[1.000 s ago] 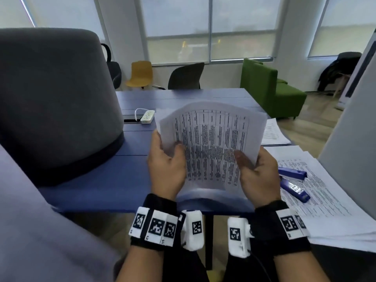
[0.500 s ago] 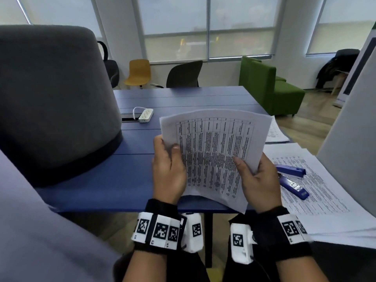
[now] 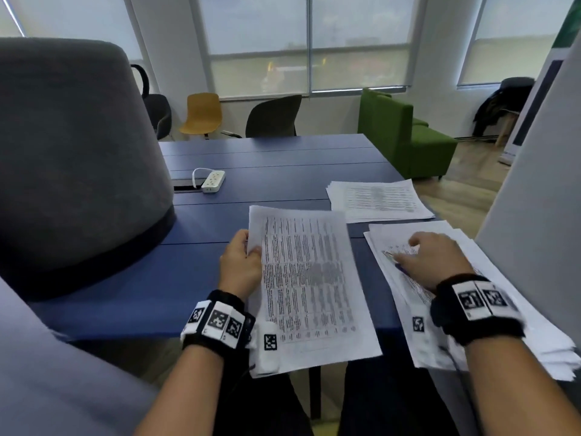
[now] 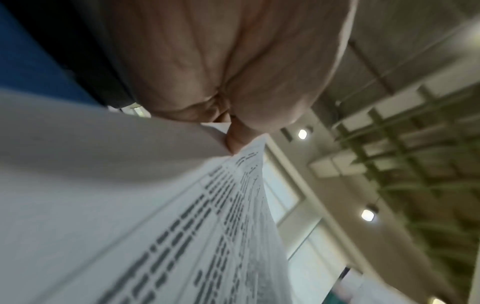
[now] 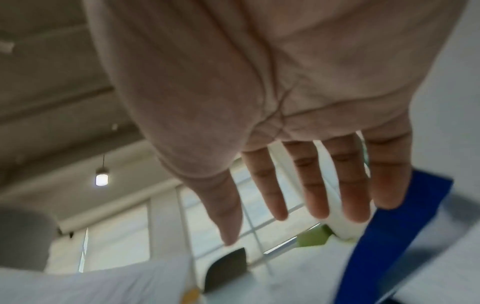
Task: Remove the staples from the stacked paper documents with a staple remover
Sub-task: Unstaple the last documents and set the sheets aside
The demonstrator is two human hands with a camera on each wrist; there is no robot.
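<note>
My left hand (image 3: 240, 265) pinches the left edge of the white stapled document printed with dense tables (image 3: 309, 278), thumb on top; the left wrist view shows the fingertip (image 4: 237, 142) clamped on the sheets (image 4: 155, 205). Half a second ago both hands held this document upright; now it lies lower and flatter, its near end overhanging the edge of the dark blue table (image 3: 267, 171). My right hand (image 3: 435, 258) has let go and moved right, its grip wide, fingers (image 5: 314, 185) spread and holding nothing, above the white stack of printed papers (image 3: 503, 278) at the table's right side. A blue tool lying on that stack (image 5: 384, 236), presumably the staple remover, sits just under the fingertips; whether they touch it I cannot tell. Farther back, a second pile of printed sheets (image 3: 377, 199), now uncovered, and a white power strip (image 3: 213, 180) rest on the table.
</note>
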